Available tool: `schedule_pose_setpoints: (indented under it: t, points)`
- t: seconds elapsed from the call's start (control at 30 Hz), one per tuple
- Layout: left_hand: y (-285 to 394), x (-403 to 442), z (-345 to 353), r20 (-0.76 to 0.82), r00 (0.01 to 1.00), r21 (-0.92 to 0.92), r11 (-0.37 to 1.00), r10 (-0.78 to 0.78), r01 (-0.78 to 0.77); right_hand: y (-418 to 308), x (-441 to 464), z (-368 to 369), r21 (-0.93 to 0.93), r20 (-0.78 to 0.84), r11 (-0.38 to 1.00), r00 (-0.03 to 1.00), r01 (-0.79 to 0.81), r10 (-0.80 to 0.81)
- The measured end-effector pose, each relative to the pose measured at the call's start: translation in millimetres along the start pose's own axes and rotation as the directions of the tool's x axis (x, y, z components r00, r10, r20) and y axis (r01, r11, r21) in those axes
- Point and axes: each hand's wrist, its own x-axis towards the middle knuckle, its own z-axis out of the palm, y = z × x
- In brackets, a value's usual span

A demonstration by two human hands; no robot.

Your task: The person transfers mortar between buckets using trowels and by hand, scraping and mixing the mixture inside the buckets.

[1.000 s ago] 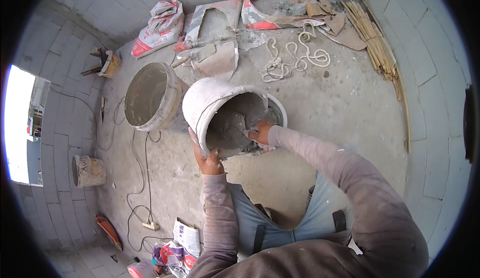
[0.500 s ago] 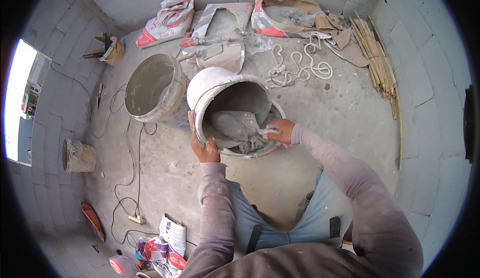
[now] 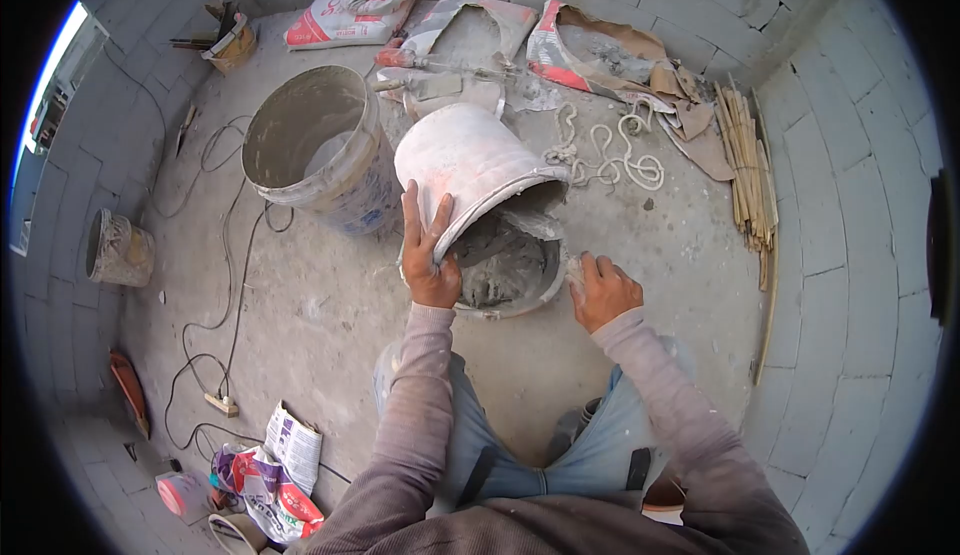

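Note:
A white bucket (image 3: 465, 160) is tipped steeply, its mouth facing down and toward the right. My left hand (image 3: 430, 260) grips it near the rim, fingers spread along the outer wall. Below the mouth stands a second bucket (image 3: 525, 309), holding wet grey mortar (image 3: 500, 283). My right hand (image 3: 607, 293) is closed around the pale handle of a trowel, just right of the lower bucket. The mortar-coated trowel blade (image 3: 536, 223) shows at the tipped bucket's mouth. Part of the handle is hidden by my fingers.
A large mortar-stained bucket (image 3: 340, 180) stands to the left. Opened cement bags (image 3: 470, 30) lie along the back wall, with a rope (image 3: 620, 160) in front. Bundled sticks (image 3: 745, 170) lie right. A cable (image 3: 228, 295) and a small bucket (image 3: 122, 248) are at left.
The white bucket has tipped further over, its mouth now lower above the mortar. My right hand has drawn back to the right with the trowel, and its blade has left the bucket's depth.

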Motion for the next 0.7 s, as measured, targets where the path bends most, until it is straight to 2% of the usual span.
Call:
schedule_pose_setpoints:
  t: [0.13,0.2,0.23,0.3,0.33,0.4,0.43,0.47,0.53,0.6,0.7]
  points:
    - [-3.5,-2.1,-0.7,-0.014,1.000,0.015,1.000,0.008,-0.008,-5.8,11.9,18.4,0.012,-0.099,0.995,0.990,-0.095,0.096]
    - [-4.5,-5.0,1.2,-0.017,1.000,0.069,0.997,0.025,-0.023,-14.4,18.1,36.5,0.038,0.013,0.960,0.961,-0.278,0.277]
    - [-5.2,-6.3,0.6,-0.021,0.999,0.076,0.997,0.025,-0.024,-13.0,18.5,52.9,0.042,0.013,0.962,0.963,-0.271,0.271]
    - [-6.9,-6.4,-1.9,-0.078,0.994,-0.043,0.997,-0.074,0.071,-11.7,19.7,83.5,0.087,0.252,0.925,0.906,-0.370,0.339]
    - [-5.8,-6.3,-2.6,-0.099,0.990,-0.104,0.991,-0.098,0.088,-18.0,24.1,80.6,0.093,0.246,0.926,0.910,-0.365,0.333]
    - [-8.2,-1.9,-6.6,-0.148,0.978,-0.127,0.983,-0.148,0.129,-30.4,23.1,72.7,0.208,0.368,0.846,0.841,-0.490,0.397]
    - [-8.8,-3.4,-9.5,-0.185,0.962,-0.158,0.972,-0.199,0.171,-27.8,17.9,89.6,0.208,0.379,0.846,0.837,-0.492,0.394]
    - [-17.3,-5.0,-13.8,-0.173,0.969,-0.115,0.981,-0.176,0.157,-19.5,16.0,117.6,0.269,0.329,0.850,0.873,-0.452,0.360]
    - [-20.5,-6.9,-13.4,-0.171,0.965,-0.139,0.975,-0.199,0.176,-25.1,12.1,123.5,0.328,0.277,0.851,0.903,-0.409,0.328]
    - [-20.9,-6.7,-14.4,-0.169,0.961,-0.164,0.968,-0.217,0.190,-39.9,8.4,123.2,0.583,0.483,0.547,0.798,-0.600,0.360]
    - [-19.1,-7.8,-16.6,-0.172,0.954,-0.206,0.956,-0.244,0.207,-44.1,4.6,128.2,0.649,0.513,0.498,0.814,-0.575,0.271]
